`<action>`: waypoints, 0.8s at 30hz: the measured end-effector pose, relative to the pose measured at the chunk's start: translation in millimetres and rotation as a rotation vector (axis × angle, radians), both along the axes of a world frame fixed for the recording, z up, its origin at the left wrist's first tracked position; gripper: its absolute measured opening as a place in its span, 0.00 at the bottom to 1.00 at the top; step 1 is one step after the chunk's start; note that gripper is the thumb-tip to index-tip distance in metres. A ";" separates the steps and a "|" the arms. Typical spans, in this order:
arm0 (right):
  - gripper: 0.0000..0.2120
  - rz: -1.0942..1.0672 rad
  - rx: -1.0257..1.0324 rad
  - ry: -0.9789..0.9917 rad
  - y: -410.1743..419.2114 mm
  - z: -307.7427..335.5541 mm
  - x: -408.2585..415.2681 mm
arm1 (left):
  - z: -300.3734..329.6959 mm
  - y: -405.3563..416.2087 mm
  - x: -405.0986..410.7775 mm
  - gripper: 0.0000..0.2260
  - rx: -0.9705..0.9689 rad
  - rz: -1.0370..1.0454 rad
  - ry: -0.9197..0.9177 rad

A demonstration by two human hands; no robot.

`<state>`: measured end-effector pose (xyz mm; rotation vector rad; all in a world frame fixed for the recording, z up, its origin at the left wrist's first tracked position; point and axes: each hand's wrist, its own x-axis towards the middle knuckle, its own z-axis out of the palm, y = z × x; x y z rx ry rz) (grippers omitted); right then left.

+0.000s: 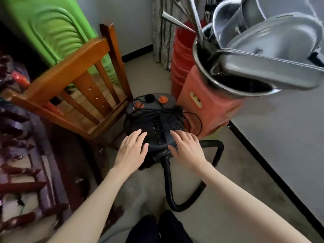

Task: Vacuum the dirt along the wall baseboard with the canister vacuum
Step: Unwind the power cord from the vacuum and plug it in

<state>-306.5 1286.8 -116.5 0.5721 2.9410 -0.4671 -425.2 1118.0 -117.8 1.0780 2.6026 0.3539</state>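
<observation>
Far left: dark carved furniture (19, 155), blurred. Next to it a wooden chair (73, 85) lies tilted, with a green plastic chair (49, 27) behind it.

Centre: the canister vacuum (154, 118) stands on the floor (228, 199) just beside the wooden chair, its power cord (177, 114) piled loosely on the lid. My left hand (133, 149) lies flat on the near left of the lid, fingers straight and slightly spread, gripping nothing. My right hand (185, 148) lies the same way on the near right, fingers straight and fanned. The black hose (168, 181) leaves the vacuum's front between my hands and loops off to the right.

Right: stacked orange buckets (180, 55), an orange stool (206, 102) touching the vacuum's side, metal basins (263, 50) on top. The black baseboard (263, 160) runs along the right wall (289, 137).
</observation>
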 end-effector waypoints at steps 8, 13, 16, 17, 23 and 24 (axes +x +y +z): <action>0.27 0.018 -0.146 -0.038 16.7 -69.2 -78.2 | -80.4 22.8 -62.1 0.29 -0.171 -0.094 0.024; 0.30 -0.021 -0.052 0.050 21.5 -108.9 -119.2 | -121.7 42.2 -107.6 0.34 -0.160 -0.188 0.118; 0.36 0.035 0.028 -0.038 28.3 -133.1 -130.8 | -142.2 54.6 -128.0 0.36 -0.169 -0.209 0.121; 0.38 0.058 0.049 -0.075 30.9 -140.9 -132.7 | -148.3 57.3 -132.3 0.37 -0.178 -0.210 0.109; 0.43 0.058 0.119 -0.104 36.8 -159.1 -146.2 | -161.6 60.9 -139.4 0.36 -0.160 -0.219 0.137; 0.44 0.047 0.129 -0.104 37.1 -159.8 -150.6 | -161.8 62.3 -139.4 0.34 -0.155 -0.211 0.152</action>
